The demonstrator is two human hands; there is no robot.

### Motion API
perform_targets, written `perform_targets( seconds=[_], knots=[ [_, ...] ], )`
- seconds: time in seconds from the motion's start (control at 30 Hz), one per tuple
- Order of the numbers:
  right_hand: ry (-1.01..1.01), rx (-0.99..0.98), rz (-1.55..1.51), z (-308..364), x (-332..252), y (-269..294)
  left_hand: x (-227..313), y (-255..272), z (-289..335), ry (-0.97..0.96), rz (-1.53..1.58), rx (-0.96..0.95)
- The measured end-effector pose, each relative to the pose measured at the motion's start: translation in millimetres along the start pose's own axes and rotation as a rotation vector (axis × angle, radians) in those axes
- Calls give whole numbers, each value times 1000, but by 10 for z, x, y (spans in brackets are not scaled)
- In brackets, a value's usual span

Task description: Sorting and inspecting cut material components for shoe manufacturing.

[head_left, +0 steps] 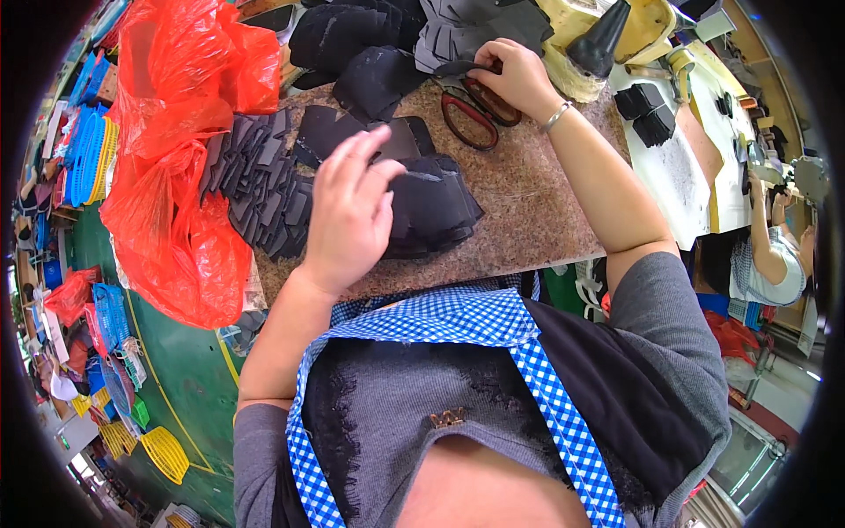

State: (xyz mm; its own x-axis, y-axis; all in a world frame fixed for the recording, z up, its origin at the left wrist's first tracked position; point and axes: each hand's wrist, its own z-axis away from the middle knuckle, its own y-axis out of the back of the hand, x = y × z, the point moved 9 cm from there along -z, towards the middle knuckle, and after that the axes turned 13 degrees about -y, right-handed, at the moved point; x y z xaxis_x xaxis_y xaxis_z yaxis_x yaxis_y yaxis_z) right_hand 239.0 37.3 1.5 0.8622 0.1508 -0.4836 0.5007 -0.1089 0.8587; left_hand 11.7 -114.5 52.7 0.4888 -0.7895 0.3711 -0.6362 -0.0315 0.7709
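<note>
My right hand pinches the edge of a black flat piece of material at the far side of the work table. Just below that hand lie scissors with dark red and black handle loops; their blades are hidden. Raised over the near middle of the table, my left hand has its fingers apart and holds nothing. Beside it sits a stack of black cut pieces. To its left is a heap of small dark strips. Grey cut pieces are piled beyond my right hand.
A red plastic bag covers the table's left side. A black cone rests by a yellowish container at the far right. More black pieces lie on a white sheet. Another person works at right.
</note>
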Motion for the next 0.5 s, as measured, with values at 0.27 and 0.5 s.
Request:
perform_targets(
  seconds=[0.27,0.5],
  knots=[
    [-85,-66,-745,410,-558,376,-333,311,142,346,524,404],
    [-183,-493,-696,1168,-1022,-169,-323,-163,281,584,909,317]
  ],
)
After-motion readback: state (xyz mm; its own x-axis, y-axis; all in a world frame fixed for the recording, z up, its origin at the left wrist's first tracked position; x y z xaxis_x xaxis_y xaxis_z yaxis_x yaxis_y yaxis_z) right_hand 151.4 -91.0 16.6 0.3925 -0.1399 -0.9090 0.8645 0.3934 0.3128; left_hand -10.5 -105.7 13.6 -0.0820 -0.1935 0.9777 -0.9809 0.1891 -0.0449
